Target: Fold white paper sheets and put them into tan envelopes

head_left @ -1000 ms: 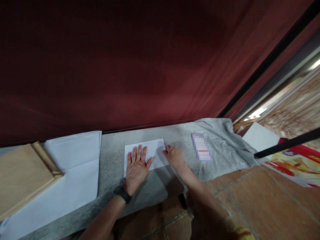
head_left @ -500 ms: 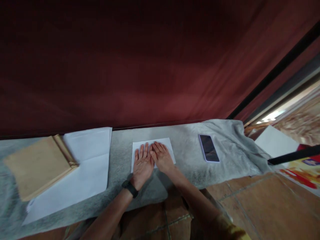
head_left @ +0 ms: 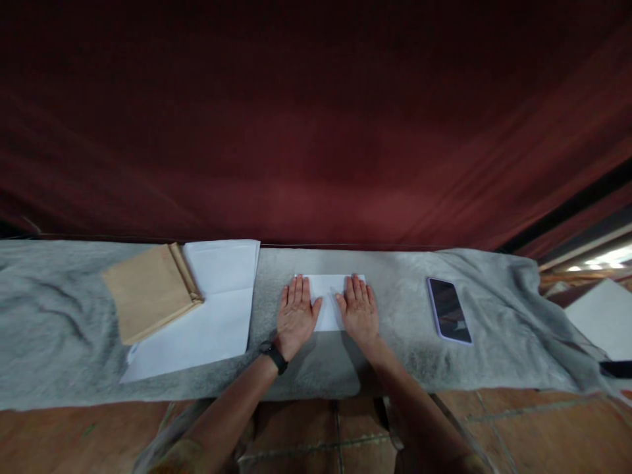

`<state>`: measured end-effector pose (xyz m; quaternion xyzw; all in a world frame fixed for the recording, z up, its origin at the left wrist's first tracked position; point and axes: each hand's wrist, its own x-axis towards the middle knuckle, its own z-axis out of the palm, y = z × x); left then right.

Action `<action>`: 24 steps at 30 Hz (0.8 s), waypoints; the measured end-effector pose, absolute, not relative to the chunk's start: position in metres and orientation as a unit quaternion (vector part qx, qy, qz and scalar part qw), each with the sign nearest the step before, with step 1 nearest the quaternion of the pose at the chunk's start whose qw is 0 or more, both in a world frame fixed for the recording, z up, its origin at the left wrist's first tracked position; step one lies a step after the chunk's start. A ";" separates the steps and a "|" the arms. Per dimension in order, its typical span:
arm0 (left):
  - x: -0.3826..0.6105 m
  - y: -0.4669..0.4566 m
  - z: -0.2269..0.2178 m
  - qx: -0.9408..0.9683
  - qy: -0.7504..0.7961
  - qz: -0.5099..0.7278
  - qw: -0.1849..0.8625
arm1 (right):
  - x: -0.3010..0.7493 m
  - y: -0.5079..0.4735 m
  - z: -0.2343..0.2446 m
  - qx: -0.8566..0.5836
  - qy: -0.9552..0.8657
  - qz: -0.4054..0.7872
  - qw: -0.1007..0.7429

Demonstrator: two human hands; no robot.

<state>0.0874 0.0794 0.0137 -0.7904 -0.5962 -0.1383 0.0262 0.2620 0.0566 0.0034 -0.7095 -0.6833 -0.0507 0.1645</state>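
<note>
A small white sheet of paper point(head_left: 326, 306), seemingly folded, lies flat on the grey cloth in front of me. My left hand point(head_left: 297, 315) rests flat on its left side, fingers stretched away from me and thumb pointing inward. On the right side lies my right hand point(head_left: 359, 311), palm down, its fingers also extended and its thumb turned in. Between the two hands the middle of the paper shows. A dark watch point(head_left: 274, 356) is on my left wrist.
The grey cloth point(head_left: 399, 368) covers a long narrow surface. To the left, brown paper bags point(head_left: 148, 286) lie partly over large white sheets point(head_left: 230, 316). A phone point(head_left: 449, 309) lies to the right. Behind hangs a dark red curtain point(head_left: 316, 151); below is a tiled floor point(head_left: 296, 428).
My hands, close together over the middle of the paper before, have spread apart to its left and right sides. The view has turned and levelled, shifting everything in the picture.
</note>
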 end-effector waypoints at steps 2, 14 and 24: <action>0.084 0.078 0.013 -0.787 -0.600 -0.143 0.029 | 0.271 0.053 0.002 -0.714 -0.678 -0.058 0.164; 0.086 0.069 0.018 -0.776 -0.606 -0.170 0.039 | 0.294 0.040 0.004 -0.735 -0.650 -0.070 0.182; 0.134 0.065 0.006 -0.855 -0.506 -0.112 -0.015 | 0.249 0.052 0.008 -0.624 -0.744 0.047 0.235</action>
